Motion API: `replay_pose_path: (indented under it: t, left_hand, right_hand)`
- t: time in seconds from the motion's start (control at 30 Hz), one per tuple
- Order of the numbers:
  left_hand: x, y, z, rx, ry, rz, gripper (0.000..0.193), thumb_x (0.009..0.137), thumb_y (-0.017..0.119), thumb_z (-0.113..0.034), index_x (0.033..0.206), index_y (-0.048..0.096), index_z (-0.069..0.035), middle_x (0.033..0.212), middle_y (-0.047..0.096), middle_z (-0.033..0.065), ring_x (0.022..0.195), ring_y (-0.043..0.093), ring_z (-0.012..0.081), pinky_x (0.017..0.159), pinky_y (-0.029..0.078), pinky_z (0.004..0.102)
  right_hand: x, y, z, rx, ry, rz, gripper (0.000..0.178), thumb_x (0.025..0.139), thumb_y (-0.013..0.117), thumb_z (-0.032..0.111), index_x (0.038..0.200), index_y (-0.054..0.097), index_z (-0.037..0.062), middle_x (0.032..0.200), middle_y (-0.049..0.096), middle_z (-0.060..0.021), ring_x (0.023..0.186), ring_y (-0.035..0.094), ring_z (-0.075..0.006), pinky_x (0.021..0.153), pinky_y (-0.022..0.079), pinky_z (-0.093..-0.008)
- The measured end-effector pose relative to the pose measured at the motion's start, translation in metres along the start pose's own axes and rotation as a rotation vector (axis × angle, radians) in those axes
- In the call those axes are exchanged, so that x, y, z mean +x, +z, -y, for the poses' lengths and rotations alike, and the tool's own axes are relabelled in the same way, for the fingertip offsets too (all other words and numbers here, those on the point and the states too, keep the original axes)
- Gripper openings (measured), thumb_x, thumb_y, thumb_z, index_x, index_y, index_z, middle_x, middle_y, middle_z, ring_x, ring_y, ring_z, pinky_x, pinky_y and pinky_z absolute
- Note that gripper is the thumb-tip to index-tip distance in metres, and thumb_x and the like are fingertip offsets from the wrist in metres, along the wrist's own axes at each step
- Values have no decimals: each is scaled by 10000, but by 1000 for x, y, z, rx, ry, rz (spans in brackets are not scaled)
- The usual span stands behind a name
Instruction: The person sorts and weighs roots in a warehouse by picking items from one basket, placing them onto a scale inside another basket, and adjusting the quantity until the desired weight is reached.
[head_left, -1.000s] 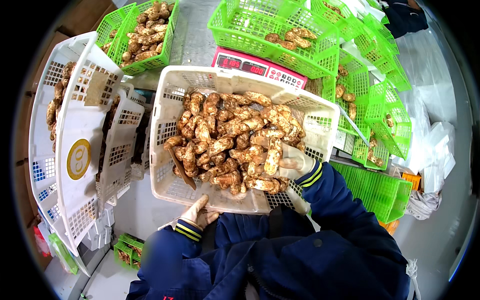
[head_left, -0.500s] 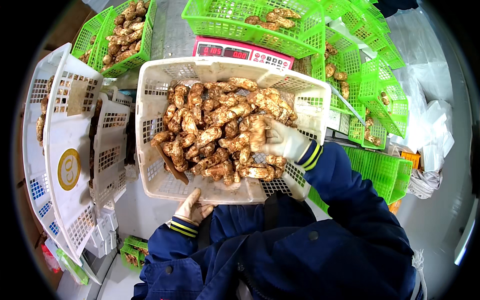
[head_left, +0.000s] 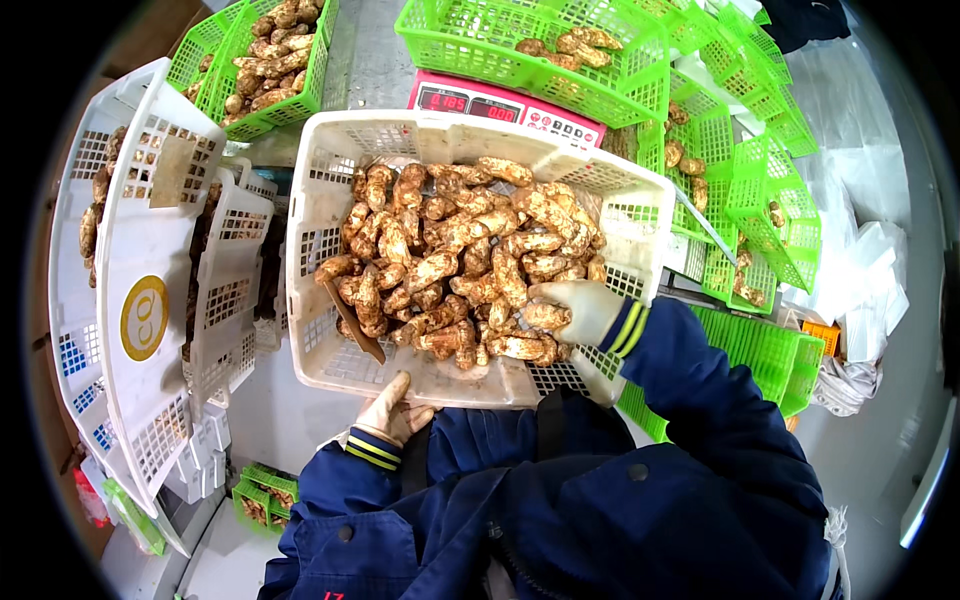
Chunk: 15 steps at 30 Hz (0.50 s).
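Hands at crate: stubby mushrooms, mottled brown-cream.

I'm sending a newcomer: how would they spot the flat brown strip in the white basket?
Find the large off-white plastic basket at the centre, holding knobbly brown-and-cream mushrooms. In its near left part, just beyond the left hand, is the flat brown strip. Its thin shape, straight edges and plain colour differ from the rounded, mottled mushrooms.
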<state>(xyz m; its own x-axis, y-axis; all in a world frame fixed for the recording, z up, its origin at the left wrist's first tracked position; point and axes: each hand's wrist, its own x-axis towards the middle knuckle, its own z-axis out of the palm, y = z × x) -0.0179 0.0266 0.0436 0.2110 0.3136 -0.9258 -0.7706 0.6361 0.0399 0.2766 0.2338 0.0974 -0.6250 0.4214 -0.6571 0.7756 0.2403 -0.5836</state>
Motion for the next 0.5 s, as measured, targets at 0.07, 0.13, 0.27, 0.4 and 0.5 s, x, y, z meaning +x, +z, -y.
replay_pose_path:
  t: [0.07,0.13,0.27,0.4,0.5]
  left_hand:
    - [2,2,-2,5,-17,25,323,856,648,-264,1083,564,-50,925,643,130,797,644,289,672,544,360]
    - [-2,5,-3,-6,-17,50,333,858,645,-262,1099,561,-48,939,644,131,806,645,290,675,545,357]
    - [0,7,-5,-6,-32,92,366,858,641,-263,1136,550,-43,978,644,141,829,647,302,676,546,355]
    - [-3,1,-1,3,0,44,357,849,653,-268,1105,556,-39,963,640,155,808,645,318,672,547,365]
    - [-3,7,-4,32,-10,32,331,858,640,-277,1075,563,-39,963,644,159,813,650,308,673,547,363]
  right_hand:
    - [0,6,-27,740,-277,13,663,718,636,-58,1335,401,-5,1279,516,-150,1170,502,-229,972,419,-336]
    - [-10,-12,-11,1232,-146,268,726,750,645,-63,1387,304,0,1327,459,-159,1196,471,-210,984,411,-312]
    - [-8,-1,-10,1497,-330,267,727,805,646,140,1398,255,-16,1324,451,-186,1201,473,-274,1013,388,-381]
    - [-8,10,-4,1554,-306,166,628,866,590,253,1354,329,-43,1282,496,-185,1165,511,-270,985,421,-367]
    - [-14,16,-7,1452,-198,-8,615,874,590,280,1314,360,-81,1226,524,-225,1145,524,-309,992,416,-429]
